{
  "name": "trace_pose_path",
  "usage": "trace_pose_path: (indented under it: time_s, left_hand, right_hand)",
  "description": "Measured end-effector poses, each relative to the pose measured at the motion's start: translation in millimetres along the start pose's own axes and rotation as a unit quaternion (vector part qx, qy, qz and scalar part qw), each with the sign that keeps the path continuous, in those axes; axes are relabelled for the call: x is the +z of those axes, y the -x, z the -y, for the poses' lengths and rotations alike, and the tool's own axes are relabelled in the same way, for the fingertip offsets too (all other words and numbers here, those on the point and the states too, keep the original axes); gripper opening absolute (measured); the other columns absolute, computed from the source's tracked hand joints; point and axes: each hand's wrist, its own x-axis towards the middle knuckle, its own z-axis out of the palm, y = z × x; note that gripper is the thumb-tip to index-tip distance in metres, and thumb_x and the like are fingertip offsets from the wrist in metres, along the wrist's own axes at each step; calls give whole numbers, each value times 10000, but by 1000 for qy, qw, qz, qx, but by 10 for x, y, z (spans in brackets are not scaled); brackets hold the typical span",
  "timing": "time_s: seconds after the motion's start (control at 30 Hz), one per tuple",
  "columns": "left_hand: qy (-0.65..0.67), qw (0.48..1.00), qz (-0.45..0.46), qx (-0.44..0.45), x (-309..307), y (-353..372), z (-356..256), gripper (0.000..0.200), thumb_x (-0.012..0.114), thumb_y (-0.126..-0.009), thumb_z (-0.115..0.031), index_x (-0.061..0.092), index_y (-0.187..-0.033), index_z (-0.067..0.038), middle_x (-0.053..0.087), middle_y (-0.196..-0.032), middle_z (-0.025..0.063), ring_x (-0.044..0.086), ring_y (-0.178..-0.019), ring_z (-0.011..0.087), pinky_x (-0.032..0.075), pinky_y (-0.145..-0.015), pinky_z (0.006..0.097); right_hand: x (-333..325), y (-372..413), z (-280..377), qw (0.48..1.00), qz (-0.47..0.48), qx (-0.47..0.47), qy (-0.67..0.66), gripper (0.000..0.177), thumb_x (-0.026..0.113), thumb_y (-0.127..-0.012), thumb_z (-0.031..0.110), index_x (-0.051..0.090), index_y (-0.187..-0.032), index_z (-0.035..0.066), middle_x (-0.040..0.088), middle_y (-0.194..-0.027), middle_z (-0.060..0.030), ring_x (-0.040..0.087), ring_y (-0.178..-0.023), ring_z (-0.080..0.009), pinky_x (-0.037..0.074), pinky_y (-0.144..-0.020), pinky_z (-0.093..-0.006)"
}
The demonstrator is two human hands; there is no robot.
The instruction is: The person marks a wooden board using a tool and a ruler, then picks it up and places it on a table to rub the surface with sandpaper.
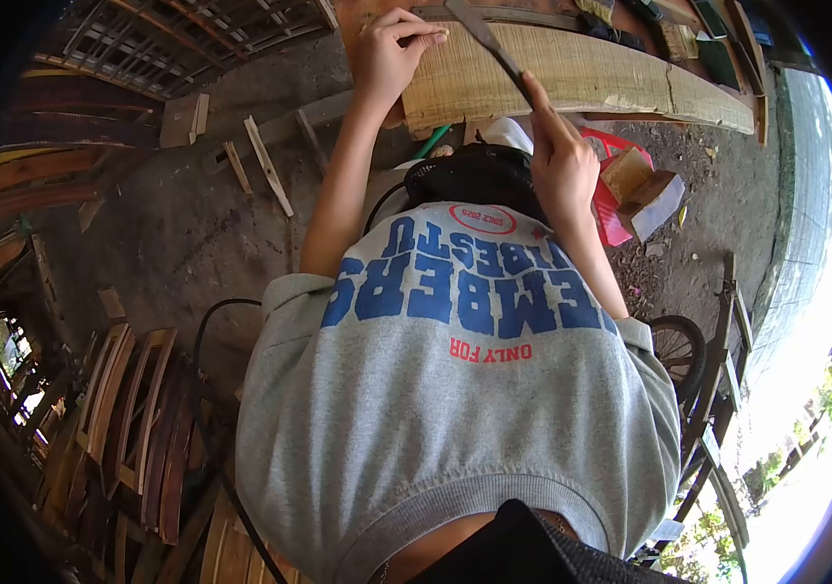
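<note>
A long pale wooden plank (581,73) with rough saw marks lies across in front of me. Over its left end, my left hand (392,60) is closed in a pinch, thumb and forefinger pressed together. A tiny pale bit shows at those fingertips, too small to name. My right hand (562,161) grips a long, flat, grey metal strip (490,44) by its near end, forefinger stretched along it. The strip slants up and left across the plank, its far end close to my left fingertips.
A red bag (611,209) and an open cardboard box (642,190) sit on the ground right of me. Loose wood strips (268,165) lie on the left. Wooden frames (129,419) stack at lower left; a bicycle wheel (679,355) stands at right. Tools crowd the bench's far side.
</note>
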Motion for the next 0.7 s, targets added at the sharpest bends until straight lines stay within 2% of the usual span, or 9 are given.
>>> trace_pose_path:
  time_s: [0.07, 0.1, 0.17, 0.2, 0.33, 0.43, 0.5, 0.63, 0.7]
  left_hand:
    - [-32, 999, -14, 26, -3, -102, 41, 131, 799, -781, -185, 775, -853, -79, 707, -836, -3, 681, -769, 139, 530, -672, 283]
    - [-61, 985, -78, 141, -131, -921, 210, 131, 799, -781, -185, 775, -853, -79, 707, -836, -3, 681, -769, 139, 530, -672, 283]
    - [-51, 982, -80, 162, -119, -960, 218, 149, 806, -768, -187, 768, -844, -65, 704, -835, 3, 679, -761, 144, 522, -668, 274]
    - [-27, 986, -76, 147, -156, -997, 168, 160, 809, -762, -190, 764, -840, -58, 702, -832, 7, 679, -758, 150, 520, -670, 271]
    - [-59, 983, -96, 144, -155, -953, 94, 166, 809, -763, -187, 762, -849, -53, 701, -829, 8, 679, -760, 150, 520, -672, 272]
    - [-54, 990, -67, 113, -173, -920, 68, 143, 804, -772, -156, 761, -857, -50, 701, -833, 12, 681, -767, 152, 522, -674, 274]
    - [-42, 987, -75, 137, -172, -973, 87, 115, 790, -788, -131, 760, -861, -47, 700, -840, 20, 680, -760, 159, 521, -669, 271]
    - [-44, 989, -72, 119, -147, -1005, 144, 118, 779, -808, -146, 765, -878, -51, 696, -845, 26, 673, -779, 153, 513, -698, 269]
    - [50, 988, -103, 108, -115, -1009, 172, 158, 804, -773, -220, 774, -859, -91, 686, -793, -14, 656, -695, 144, 490, -611, 269]
  right_hand:
    - [-3, -129, 1, 999, 22, 1, 26, 522, 602, -916, 143, 522, -1383, 362, 603, -692, -53, 627, -582, -265, 479, -509, -390]
    - [267, -710, -76, 993, -99, -58, 13, 522, 602, -916, 143, 522, -1383, 362, 603, -692, -53, 627, -582, -265, 479, -509, -390]
    - [257, -745, -116, 991, -104, -77, -34, 511, 593, -919, 141, 528, -1376, 361, 602, -688, -55, 627, -584, -268, 479, -509, -395]
    - [280, -779, -83, 985, -136, -83, -59, 507, 586, -924, 144, 524, -1376, 365, 604, -689, -58, 626, -586, -272, 479, -507, -397]
    - [314, -749, -95, 993, -97, -71, -12, 510, 591, -920, 139, 528, -1377, 356, 597, -683, -54, 616, -574, -268, 480, -509, -393]
    - [242, -719, -46, 991, -115, -58, -37, 531, 587, -913, 124, 518, -1385, 357, 604, -696, -63, 624, -590, -275, 488, -513, -397]
    - [324, -763, -112, 984, -142, -76, -79, 525, 584, -915, 128, 520, -1382, 360, 613, -710, -65, 632, -609, -293, 490, -521, -414]
    - [284, -770, -129, 995, -74, -53, -27, 497, 585, -920, 141, 540, -1367, 354, 611, -705, -82, 638, -626, -295, 492, -534, -413]
    - [254, -733, -179, 994, -92, -11, -56, 474, 575, -934, 158, 540, -1365, 351, 629, -727, -99, 652, -662, -300, 492, -542, -413]
